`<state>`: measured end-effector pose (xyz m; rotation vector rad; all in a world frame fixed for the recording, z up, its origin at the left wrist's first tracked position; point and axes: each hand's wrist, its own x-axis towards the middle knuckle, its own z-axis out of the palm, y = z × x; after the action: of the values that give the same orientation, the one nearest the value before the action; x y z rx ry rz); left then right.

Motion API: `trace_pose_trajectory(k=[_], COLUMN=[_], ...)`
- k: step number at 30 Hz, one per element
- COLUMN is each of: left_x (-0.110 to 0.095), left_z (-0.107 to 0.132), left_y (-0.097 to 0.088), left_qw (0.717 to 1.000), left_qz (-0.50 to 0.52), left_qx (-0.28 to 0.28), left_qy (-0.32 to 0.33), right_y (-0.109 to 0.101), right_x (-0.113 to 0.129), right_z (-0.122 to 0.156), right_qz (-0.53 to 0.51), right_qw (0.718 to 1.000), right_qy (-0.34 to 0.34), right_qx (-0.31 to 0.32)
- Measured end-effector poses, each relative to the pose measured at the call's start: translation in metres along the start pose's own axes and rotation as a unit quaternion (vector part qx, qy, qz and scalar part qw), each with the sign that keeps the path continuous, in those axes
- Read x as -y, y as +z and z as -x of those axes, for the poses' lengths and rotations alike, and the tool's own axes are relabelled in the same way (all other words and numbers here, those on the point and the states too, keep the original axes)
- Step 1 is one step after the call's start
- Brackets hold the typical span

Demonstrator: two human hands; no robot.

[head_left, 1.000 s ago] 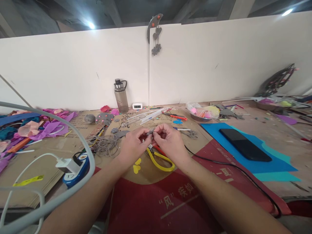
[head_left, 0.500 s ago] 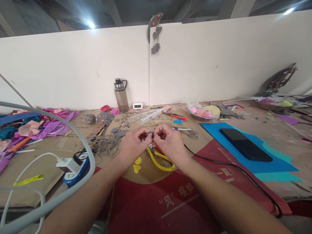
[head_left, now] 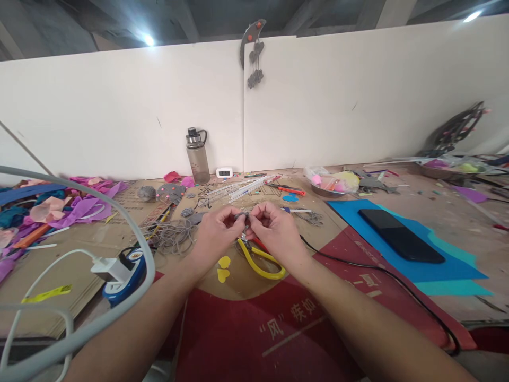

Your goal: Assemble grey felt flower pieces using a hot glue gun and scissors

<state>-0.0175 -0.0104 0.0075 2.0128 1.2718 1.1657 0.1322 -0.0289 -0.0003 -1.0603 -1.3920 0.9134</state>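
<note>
Thumb and forefinger of your left hand (head_left: pixel 218 229) are clamped on a small grey piece (head_left: pixel 240 215), held just beyond the yellow-handled tool (head_left: pixel 253 265). Your right hand (head_left: pixel 277 228) pinches the same piece from its other side; that grip looks pressed together too, though your fingers hide most of the piece, so its shape cannot be told. To handle it well, let one grip steady the piece while the other makes small, light moves; hard pulling both ways could tear something that looks this soft. Tilt your thumbs aside for a clear sight of the edge between them. Yellow cutouts (head_left: pixel 223 275) lie just left of the yellow-handled tool, and tangled grey cord (head_left: pixel 175 232) lies farther left of it, where a dropped grey piece could be hard to spot on the bench (head_left: pixel 413 199).
</note>
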Motion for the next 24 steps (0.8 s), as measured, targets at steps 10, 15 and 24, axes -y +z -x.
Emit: trace_pose_trajectory(k=[10, 15, 24], left_x=[0.004, 0.018, 0.043], left_z=[-0.014, -0.023, -0.037], left_y=[-0.013, -0.022, -0.035], left_qw=[0.984, 0.971, 0.952], left_qz=[0.161, 0.209, 0.263], left_qx=[-0.023, -0.078, -0.117], left_qy=[-0.076, -0.089, -0.103], right_y=[-0.014, -0.017, -0.029], right_x=[0.004, 0.006, 0.001], right_z=[-0.002, -0.007, 0.003], right_qz=[0.131, 0.235, 0.530], right_qw=[0.989, 0.965, 0.809], right_qy=[-0.070, -0.098, 0.006], right_qx=[0.012, 0.064, 0.256])
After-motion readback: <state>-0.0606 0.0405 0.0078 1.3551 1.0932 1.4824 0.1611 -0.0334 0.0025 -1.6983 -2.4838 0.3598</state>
